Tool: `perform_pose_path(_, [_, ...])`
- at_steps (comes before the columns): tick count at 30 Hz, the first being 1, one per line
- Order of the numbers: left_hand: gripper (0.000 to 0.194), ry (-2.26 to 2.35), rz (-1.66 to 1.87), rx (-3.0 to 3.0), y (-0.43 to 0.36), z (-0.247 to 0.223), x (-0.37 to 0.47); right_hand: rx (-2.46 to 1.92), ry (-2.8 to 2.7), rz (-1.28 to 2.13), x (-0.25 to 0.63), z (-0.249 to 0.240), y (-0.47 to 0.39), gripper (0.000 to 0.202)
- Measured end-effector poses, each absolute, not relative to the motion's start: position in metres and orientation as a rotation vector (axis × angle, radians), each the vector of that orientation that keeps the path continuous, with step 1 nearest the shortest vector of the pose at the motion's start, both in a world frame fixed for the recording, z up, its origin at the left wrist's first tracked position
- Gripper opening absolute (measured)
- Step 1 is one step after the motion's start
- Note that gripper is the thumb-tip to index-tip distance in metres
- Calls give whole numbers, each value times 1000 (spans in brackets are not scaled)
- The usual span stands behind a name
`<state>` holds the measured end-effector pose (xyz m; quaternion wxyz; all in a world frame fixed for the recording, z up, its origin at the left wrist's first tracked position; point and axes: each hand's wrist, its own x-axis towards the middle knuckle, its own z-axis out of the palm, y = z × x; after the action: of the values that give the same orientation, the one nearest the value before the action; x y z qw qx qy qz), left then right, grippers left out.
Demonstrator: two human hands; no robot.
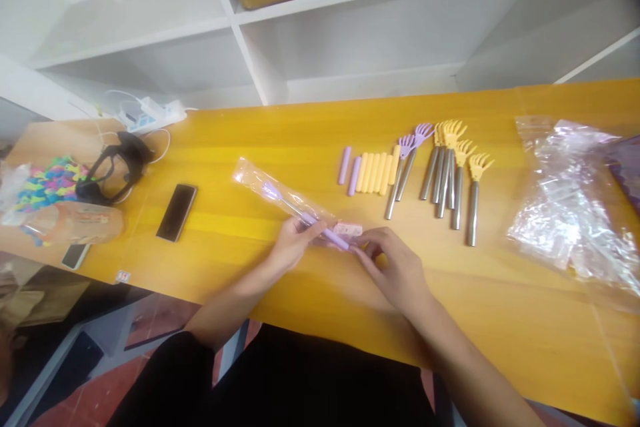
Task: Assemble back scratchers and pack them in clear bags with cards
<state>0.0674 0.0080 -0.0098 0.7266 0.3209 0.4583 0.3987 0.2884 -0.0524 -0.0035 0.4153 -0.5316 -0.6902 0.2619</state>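
Near the centre of the frame, your left hand [291, 241] has its thumb and fingers clamped on the purple back scratcher [320, 223] inside a clear plastic sleeve [255, 177], which slants from upper left to lower right. Your right hand [395, 267] pinches the sleeve's lower-right end between thumb and fingertips, beside a small pink-and-white label [348, 229]. Right of centre on the table [300, 133], purple and yellow tubes [375, 173] lie in a row beside metal-handled scratchers [453, 173] with purple or yellow claw heads.
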Motion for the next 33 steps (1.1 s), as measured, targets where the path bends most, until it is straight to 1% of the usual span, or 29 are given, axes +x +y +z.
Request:
perform_pose_path(3, [47, 998, 844, 721, 4, -8, 70, -1314, -1758, 642, 290, -3, -53, 12])
perform_pose_path(8, [47, 1012, 858, 722, 2, -10, 71, -1214, -1820, 711, 291, -4, -54, 35])
perform_pose_path(13, [47, 992, 808, 729, 5, -10, 69, -1287, -1847, 698, 290, -11, -53, 36])
perform_pose_path(16, [44, 964, 777, 743, 4, -8, 69, -1297, -1839, 707, 290, -13, -53, 42])
perform_pose_path(19, [46, 976, 795, 750, 6, -4, 67, -1277, -1839, 740, 293, -13, -53, 48])
perform_pose_path(25, [49, 1000, 795, 796, 10, -1, 62, -1270, -1841, 709, 295, -11, -52, 46])
perform_pose_path(33, [44, 933, 585, 916, -7, -7, 69, -1331, -1842, 668, 290, -8, -53, 45])
